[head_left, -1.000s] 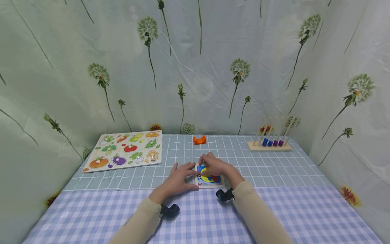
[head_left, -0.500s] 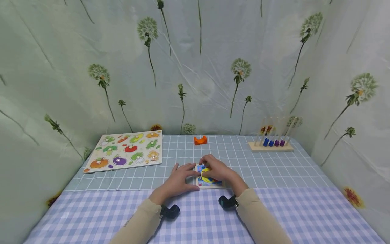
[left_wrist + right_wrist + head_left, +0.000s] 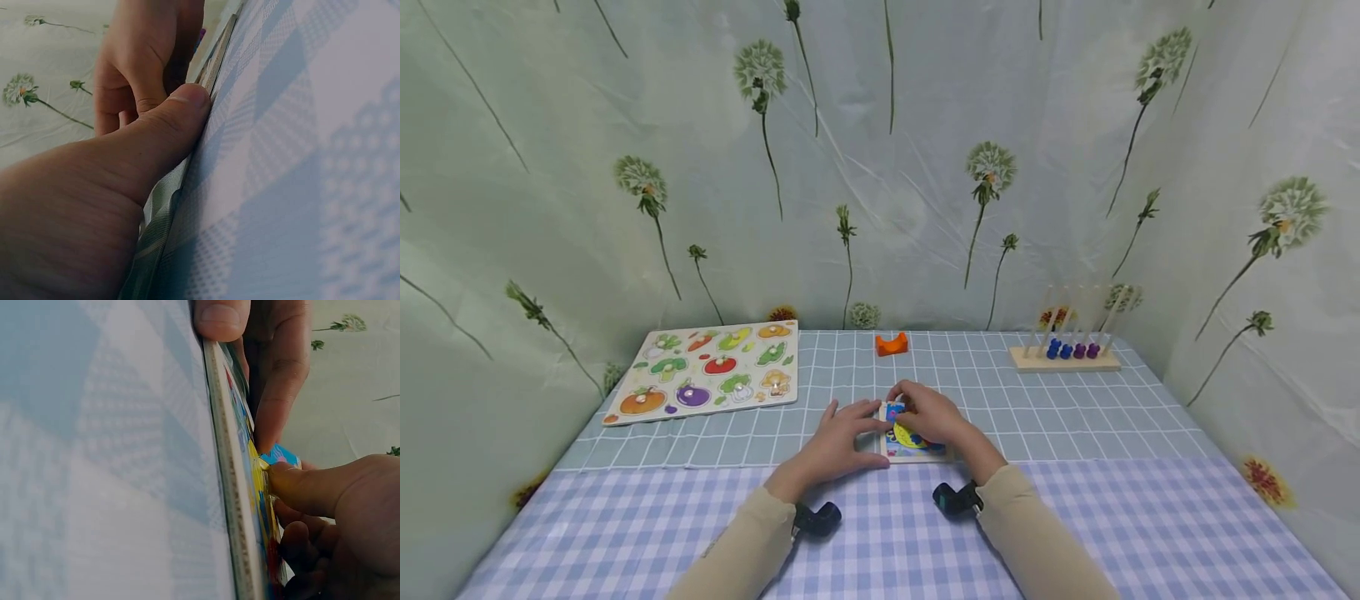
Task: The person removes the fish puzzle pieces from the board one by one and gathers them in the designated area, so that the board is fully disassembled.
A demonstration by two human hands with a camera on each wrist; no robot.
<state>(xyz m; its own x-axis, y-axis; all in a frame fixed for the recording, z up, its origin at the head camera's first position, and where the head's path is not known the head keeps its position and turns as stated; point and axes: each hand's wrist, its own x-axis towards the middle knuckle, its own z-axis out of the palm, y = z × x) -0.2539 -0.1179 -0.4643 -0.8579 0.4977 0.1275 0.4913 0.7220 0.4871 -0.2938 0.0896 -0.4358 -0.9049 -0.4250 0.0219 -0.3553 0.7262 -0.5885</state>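
Observation:
A small framed jigsaw puzzle with a blue and yellow picture lies flat in front of me. My left hand rests at its left side, fingers extended and thumb by the near left corner. Above the puzzle, my right hand is bent over its upper part. In the right wrist view, a blue puzzle piece with a pink mark stands tilted up from the board, pinched by the right thumb and fingers. The right hand covers much of the puzzle's right side.
A vegetable peg puzzle board lies at the back left. An orange curved block sits near the back edge. To the back right stands a wooden peg stand with blue and purple pieces. A checked cloth covers the near side.
My right thumb has shifted slightly up and left, off the yellow area toward the puzzle's upper left part. The left hand keeps its place at the left edge.

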